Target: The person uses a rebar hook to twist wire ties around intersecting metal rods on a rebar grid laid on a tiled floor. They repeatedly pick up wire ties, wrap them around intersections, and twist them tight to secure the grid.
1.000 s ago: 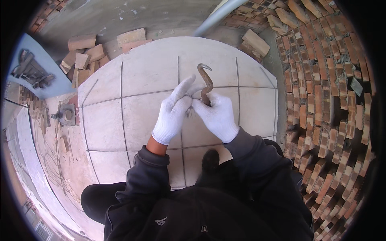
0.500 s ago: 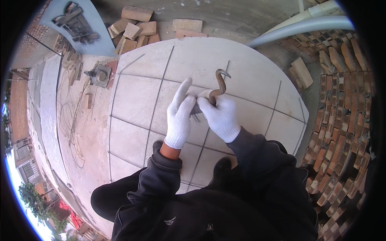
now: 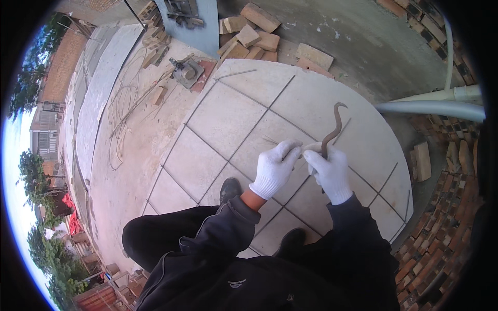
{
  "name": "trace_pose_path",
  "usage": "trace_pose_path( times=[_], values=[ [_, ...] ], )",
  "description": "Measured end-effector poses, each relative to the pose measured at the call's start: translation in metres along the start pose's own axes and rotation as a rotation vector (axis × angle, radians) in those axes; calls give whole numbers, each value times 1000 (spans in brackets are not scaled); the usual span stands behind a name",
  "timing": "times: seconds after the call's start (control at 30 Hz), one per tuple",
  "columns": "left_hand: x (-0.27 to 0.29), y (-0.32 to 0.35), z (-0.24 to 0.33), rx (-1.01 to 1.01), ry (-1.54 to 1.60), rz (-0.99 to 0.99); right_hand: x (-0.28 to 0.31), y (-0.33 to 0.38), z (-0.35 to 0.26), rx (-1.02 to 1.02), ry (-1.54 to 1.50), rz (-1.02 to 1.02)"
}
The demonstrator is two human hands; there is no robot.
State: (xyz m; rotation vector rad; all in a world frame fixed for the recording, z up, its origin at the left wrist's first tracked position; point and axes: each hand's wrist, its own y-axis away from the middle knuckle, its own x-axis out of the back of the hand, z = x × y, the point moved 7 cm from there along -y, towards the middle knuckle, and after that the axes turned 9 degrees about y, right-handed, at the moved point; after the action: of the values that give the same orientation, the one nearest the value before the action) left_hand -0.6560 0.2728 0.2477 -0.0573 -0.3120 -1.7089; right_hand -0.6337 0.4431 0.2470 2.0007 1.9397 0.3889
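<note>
Rusty hooked steel rod [image 3: 332,129] rises upright from the closed right hand [image 3: 329,171] (white-gloved); left hand [image 3: 275,168] pinches thin wire beside it.

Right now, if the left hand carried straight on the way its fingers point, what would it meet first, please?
Probably the right hand gripping the hooked metal tool: the left hand points right at it, fingertips almost touching, though depth is unclear.

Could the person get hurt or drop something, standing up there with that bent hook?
Maybe. The right hand grips the curved metal hook tool while the left hand pinches thin wire close beside it, so a slip could jab the glove. The shoes stand on a round slab crossed by steel bars, which could catch a foot. Loose bricks lie nearby too.
</note>
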Motion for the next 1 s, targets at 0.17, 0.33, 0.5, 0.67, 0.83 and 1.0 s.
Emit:
trace_pose_path(
  times=[0.17, 0.33, 0.5, 0.67, 0.83, 1.0],
  values=[
    [-7, 5, -14, -204, -199, 23, 0, 4, 8, -53, 34, -3],
    [-10, 1, -20, -120, -12, 32, 14, 6, 15, -130, -27, 49],
    [34, -13, -64, 243, 508, 371, 56, -1, 13, -132, 20, 122],
    [29, -25, -55, 218, 238, -47, 48, 10, 14, -267, 245, -177],
    [-14, -3, -57, 278, 225, -403, 26, 7, 11, -328, 100, -278],
    [-14, 8, -45, 354, 307, -395, 28, 4, 15, -328, 39, -176]
  ],
)
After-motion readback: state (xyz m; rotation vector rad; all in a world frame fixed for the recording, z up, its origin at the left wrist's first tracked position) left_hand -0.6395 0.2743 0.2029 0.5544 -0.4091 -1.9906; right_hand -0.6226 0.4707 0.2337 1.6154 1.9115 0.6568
